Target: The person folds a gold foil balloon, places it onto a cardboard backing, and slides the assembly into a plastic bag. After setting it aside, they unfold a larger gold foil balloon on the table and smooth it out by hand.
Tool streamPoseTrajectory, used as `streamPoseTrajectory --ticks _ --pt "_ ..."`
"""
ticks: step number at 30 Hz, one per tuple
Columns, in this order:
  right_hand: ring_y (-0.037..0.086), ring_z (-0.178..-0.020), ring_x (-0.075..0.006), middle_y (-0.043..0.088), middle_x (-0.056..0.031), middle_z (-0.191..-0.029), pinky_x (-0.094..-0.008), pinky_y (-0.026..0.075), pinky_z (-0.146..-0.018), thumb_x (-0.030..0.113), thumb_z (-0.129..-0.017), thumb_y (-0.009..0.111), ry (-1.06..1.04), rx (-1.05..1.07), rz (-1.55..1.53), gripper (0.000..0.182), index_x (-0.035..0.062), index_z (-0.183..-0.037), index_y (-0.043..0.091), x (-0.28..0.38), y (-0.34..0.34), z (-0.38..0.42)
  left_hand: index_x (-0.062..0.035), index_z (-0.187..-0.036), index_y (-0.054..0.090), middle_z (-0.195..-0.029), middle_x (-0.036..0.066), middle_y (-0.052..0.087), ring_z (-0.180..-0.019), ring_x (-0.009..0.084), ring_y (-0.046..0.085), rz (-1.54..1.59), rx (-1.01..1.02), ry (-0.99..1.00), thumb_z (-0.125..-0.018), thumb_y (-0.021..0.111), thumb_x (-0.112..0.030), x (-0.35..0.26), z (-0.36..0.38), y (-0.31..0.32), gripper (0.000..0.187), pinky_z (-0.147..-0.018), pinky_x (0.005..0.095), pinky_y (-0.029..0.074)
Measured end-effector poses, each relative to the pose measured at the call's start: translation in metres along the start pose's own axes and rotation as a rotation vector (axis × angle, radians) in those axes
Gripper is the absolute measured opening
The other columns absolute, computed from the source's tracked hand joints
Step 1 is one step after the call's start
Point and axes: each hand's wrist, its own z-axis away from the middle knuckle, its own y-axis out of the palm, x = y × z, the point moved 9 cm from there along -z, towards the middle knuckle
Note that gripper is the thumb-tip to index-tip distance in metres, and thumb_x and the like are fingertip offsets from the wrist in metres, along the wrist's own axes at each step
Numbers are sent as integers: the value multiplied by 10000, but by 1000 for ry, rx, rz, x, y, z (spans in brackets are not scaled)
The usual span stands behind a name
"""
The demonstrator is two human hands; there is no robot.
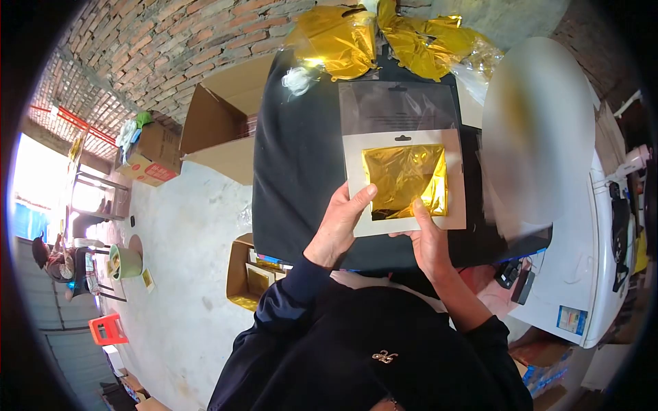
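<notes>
A white backing card [355, 157] with a hang slot carries a folded, shiny gold foil piece [404, 179]. My left hand [343, 218] grips the card's left edge, thumb on its front by the foil. At the lower edge my right hand [430, 245] pinches the card, thumb against the foil's bottom. Beyond the card's top, a clear plastic bag [397, 109] with its own hang slot lies against the dark cloth; whether the card is partly inside it cannot be seen. Crumpled gold foil [339, 41] and more gold foil [432, 44] lie at the far end.
Under my hands is a black-covered table [295, 171]. A blurred pale oval [541, 137] blocks the right side. Left of the table stand an open carton [212, 127] and a smaller box [238, 277] containing gold-foil cards. A white appliance [569, 274] is at right.
</notes>
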Motion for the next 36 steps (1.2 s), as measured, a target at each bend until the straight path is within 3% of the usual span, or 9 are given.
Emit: streamPoseTrajectory --ticks 5,12,15,16,21,26,33,36 --pt "760 -975 -221 710 -117 -1247 -372 643 -704 256 -1153 526 -2 -1 13 377 46 -1465 505 1 8 9 -14 -1426 592 -1310 90 715 -1140 180 712 -52 -46 110 -1026 757 -144 -7 7 9 452 -990 363 595" --pt "755 -1017 -243 705 -118 -1267 -402 644 -719 233 -1147 547 131 -7 -43 372 51 -1469 518 -16 5 42 -39 -1409 603 -1292 86 721 -1106 177 728 -51 -130 -93 -1026 746 -106 22 38 -17 414 -957 356 608" --pt "755 -995 -239 714 -124 -1249 -393 634 -729 261 -1153 533 245 -11 -87 376 37 -1456 529 -31 4 64 -43 -1410 592 -1296 78 716 -1123 173 719 -14 -172 -86 -1032 737 -119 23 62 -13 411 -979 357 599" --pt "754 -989 -236 718 -125 -1239 -389 631 -732 272 -1155 529 285 -15 -86 379 32 -1448 536 -36 2 70 -49 -1464 551 -1352 79 685 -1203 185 682 -33 -198 -59 -1037 728 -137 22 69 -13 470 -1049 375 565" --pt "750 -947 -234 731 -121 -1177 -389 620 -758 316 -1157 515 372 -30 -73 394 13 -1403 563 -48 0 96 -91 -1541 458 -1410 75 620 -1295 197 612 3 -260 -75 -1088 643 -174 28 93 -13 497 -1083 392 527" --pt "747 -970 -224 717 -120 -1178 -381 634 -754 347 -1162 505 370 -53 -1 424 1 -1395 581 -55 -11 101 -98 -1580 428 -1468 83 585 -1322 193 588 -10 -213 -124 -1113 589 -195 38 102 -15 503 -1097 380 508" --pt "736 -1067 -236 687 -145 -1261 -394 647 -782 364 -1156 525 402 -19 11 459 -11 -1413 586 -66 -20 109 -81 -1599 412 -1508 92 566 -1355 164 558 -18 -318 -60 -1126 569 -178 33 105 -14 508 -1116 362 485" --pt "729 -1112 -249 643 -161 -1355 -404 654 -806 334 -1162 513 221 44 233 460 -15 -1458 561 -58 -18 113 -56 -1556 486 -1443 79 638 -1289 172 624 -85 -270 -68 -1122 585 -163 39 104 -20 458 -1100 338 501"
